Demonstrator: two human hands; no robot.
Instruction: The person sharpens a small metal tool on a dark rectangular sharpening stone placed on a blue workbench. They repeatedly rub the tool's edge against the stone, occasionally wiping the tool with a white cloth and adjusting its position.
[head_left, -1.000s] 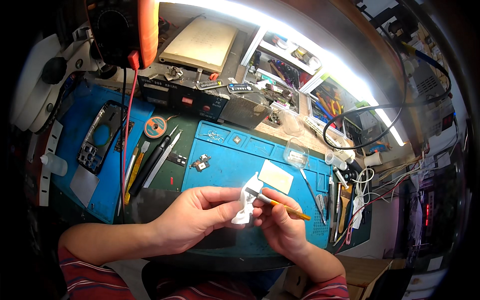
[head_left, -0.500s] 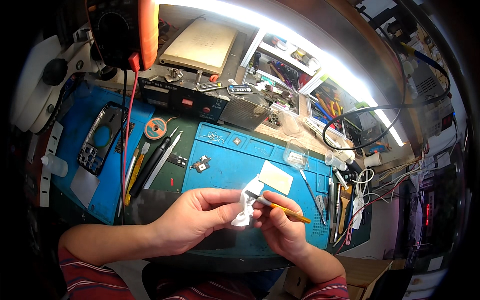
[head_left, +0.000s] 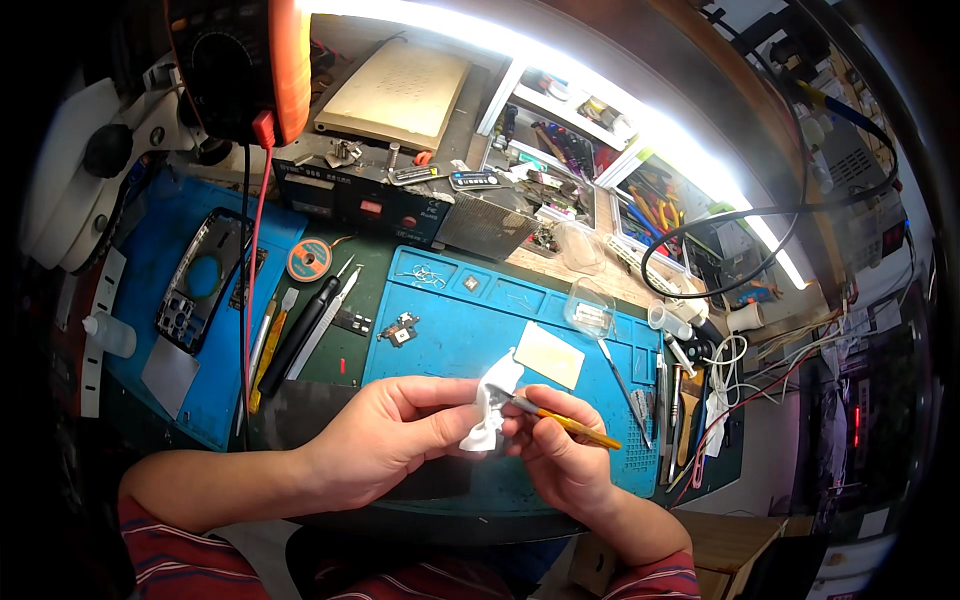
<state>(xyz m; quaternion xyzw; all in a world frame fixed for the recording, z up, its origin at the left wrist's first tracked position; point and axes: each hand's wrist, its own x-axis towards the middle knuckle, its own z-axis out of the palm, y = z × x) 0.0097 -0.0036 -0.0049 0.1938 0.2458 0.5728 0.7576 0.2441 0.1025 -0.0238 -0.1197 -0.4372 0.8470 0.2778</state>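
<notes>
Left of the central blue mat (head_left: 455, 330) lie a phone frame (head_left: 222, 236) and an orange spool (head_left: 309, 260). Above the mat's near edge, the left hand (head_left: 405, 430) pinches a white tissue (head_left: 487, 412). The right hand (head_left: 570, 460), fingers curled closed, grips a brush (head_left: 567, 422); its tip seems to touch the tissue, though folds obscure it. A slim metal tool (head_left: 625, 394) lies along the mat's right end.

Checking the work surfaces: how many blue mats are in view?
2: one blue mat at the left, under the dark device frame, and a larger blue mat in the middle, partly hidden behind the left hand and right hand. More could be hidden.
</notes>
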